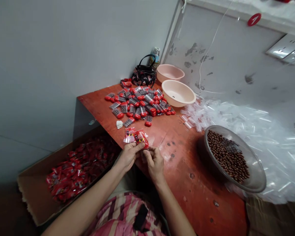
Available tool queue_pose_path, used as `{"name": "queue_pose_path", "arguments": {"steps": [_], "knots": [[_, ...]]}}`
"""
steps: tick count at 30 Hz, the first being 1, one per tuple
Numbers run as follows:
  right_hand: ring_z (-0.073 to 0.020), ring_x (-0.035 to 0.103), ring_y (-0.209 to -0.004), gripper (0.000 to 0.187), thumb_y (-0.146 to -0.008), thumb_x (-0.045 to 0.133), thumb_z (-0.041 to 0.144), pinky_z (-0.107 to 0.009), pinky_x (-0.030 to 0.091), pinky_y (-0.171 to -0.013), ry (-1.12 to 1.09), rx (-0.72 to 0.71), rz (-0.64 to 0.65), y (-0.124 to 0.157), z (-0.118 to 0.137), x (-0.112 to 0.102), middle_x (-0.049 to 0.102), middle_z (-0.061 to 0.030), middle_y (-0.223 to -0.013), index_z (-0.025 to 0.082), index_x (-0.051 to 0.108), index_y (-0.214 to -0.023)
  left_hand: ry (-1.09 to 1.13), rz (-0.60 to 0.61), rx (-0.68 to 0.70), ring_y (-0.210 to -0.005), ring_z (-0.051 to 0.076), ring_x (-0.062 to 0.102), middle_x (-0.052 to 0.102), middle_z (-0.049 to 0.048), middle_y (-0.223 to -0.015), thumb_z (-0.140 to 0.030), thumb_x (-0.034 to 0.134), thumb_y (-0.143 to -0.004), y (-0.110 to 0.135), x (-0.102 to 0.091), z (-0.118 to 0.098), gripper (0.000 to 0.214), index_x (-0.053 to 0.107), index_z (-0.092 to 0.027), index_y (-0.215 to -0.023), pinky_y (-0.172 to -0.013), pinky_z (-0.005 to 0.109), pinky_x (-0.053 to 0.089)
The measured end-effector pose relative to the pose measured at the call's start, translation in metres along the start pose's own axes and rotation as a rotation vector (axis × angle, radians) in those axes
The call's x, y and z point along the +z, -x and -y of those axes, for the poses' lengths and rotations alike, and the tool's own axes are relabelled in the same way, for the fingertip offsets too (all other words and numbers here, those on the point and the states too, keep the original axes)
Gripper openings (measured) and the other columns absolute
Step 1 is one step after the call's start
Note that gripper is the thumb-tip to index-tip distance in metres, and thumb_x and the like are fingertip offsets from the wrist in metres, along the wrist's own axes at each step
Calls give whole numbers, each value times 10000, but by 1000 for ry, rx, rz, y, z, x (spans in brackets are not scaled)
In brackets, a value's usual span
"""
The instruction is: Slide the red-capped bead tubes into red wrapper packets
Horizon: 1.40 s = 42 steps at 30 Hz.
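Head view looks down on two bare hands working just inside the near edge of a red-orange wooden counter point(177, 164), toward its left side. A glossy red foil packet point(142, 138) stands up from the fingers, with a second red packet point(130, 134) pressed close beside it. The left hand point(129, 156) is curled, its thumb lying across the lower part of the packets, while the right hand point(154, 163) is drawn together in a pinch, fingers point(147, 152) closing at the lower edge of the foil. The exact contact is partly hidden.

Foil like this should be light, soft and a bit slippery, so a sealed edge or corner looks like the surest place to take hold, not the middle, where it would crumple. What's inside can't be told.

Beyond the hands lies a scattered heap of small clear boxes with red ends point(137, 105); a small white piece point(119, 124) sits at its near side. An open cardboard box point(33, 186) full of red packets sits below the counter's left edge. To the right are a clear bowl of brown beads point(227, 155) and a mound of clear plastic sleeves point(260, 147) — two pink basins point(178, 93) stand toward the far corner, beside a black handbag point(144, 74).
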State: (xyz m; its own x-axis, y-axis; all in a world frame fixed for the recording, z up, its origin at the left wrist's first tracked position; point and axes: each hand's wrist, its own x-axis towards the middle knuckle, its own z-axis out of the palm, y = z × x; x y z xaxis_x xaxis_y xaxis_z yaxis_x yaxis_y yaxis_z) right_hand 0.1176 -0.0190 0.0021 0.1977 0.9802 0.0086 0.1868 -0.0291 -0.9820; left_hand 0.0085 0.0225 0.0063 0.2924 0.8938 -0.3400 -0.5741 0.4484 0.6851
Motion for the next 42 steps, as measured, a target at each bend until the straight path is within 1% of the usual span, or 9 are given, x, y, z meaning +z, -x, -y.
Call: {"name": "queue_pose_path", "arguments": {"steps": [6, 12, 16, 19, 25, 29, 31, 35, 42], "knots": [[-108, 535, -427, 222, -778, 523, 392, -213, 433, -407, -347, 155, 89, -4, -2, 3, 581, 36, -568, 185, 463, -829, -139, 77, -5, -425, 139, 543, 607, 47, -522, -249, 686, -621, -2, -3, -7, 173, 632, -85, -639, -389, 233, 419], [-115, 545, -475, 186, -741, 582, 353, -217, 435, -466, -121, 20, 97, -5, 2, -4, 598, 38, -582, 201, 494, -803, -106, 75, -14, -453, 193, 581, 622, 80, -527, -259, 678, -622, -1, -3, -6, 177, 638, -86, -616, -447, 308, 475], [-103, 515, -414, 163, -755, 565, 344, -212, 423, -430, -253, 71, 174, -5, 4, -3, 572, 58, -527, 204, 485, -774, -123, 138, 22, -436, 191, 570, 610, 65, -512, -234, 659, -645, 4, -6, -11, 163, 658, -83, -706, -456, 324, 473], [-98, 509, -401, 168, -740, 586, 339, -208, 420, -421, -305, 78, 162, -4, 3, 2, 570, 61, -516, 200, 495, -765, -129, 168, -18, -476, 211, 589, 628, 85, -556, -245, 662, -640, 6, -8, -14, 192, 664, -76, -732, -489, 343, 481], [-101, 537, -437, 188, -741, 580, 338, -207, 443, -438, -358, 102, 19, -3, 0, 9, 592, 43, -554, 185, 503, -820, -75, 13, 54, -420, 136, 543, 592, 29, -499, -248, 695, -603, 5, -5, -3, 167, 624, -98, -608, -438, 256, 446], [-116, 593, -611, 222, -719, 606, 297, -232, 495, -581, -444, 149, 47, 0, -1, 5, 630, 0, -739, 186, 540, -899, 30, -102, 97, -534, 126, 578, 644, 43, -616, -236, 717, -583, 2, -4, -1, 183, 634, -91, -660, -551, 242, 475], [-121, 599, -663, 244, -698, 629, 273, -239, 496, -631, -476, 176, 72, 3, -1, 2, 633, -5, -777, 189, 551, -914, 63, -92, 76, -567, 133, 585, 655, 60, -651, -245, 709, -599, 1, -4, -3, 195, 641, -83, -683, -585, 251, 478], [-114, 581, -609, 213, -700, 631, 263, -238, 486, -586, -488, 199, 22, 7, -3, 2, 620, 1, -734, 175, 562, -882, 100, -28, 73, -630, 161, 601, 664, 83, -710, -276, 653, -669, 1, -3, -4, 207, 647, -87, -754, -602, 274, 481], [-115, 563, -593, 172, -708, 631, 265, -240, 463, -585, -386, 140, -64, 10, -1, 1, 628, -1, -723, 170, 585, -844, 39, -107, 92, -589, 119, 578, 641, 31, -639, -218, 695, -618, 2, 0, -2, 141, 640, -97, -665, -583, 233, 480]]}}
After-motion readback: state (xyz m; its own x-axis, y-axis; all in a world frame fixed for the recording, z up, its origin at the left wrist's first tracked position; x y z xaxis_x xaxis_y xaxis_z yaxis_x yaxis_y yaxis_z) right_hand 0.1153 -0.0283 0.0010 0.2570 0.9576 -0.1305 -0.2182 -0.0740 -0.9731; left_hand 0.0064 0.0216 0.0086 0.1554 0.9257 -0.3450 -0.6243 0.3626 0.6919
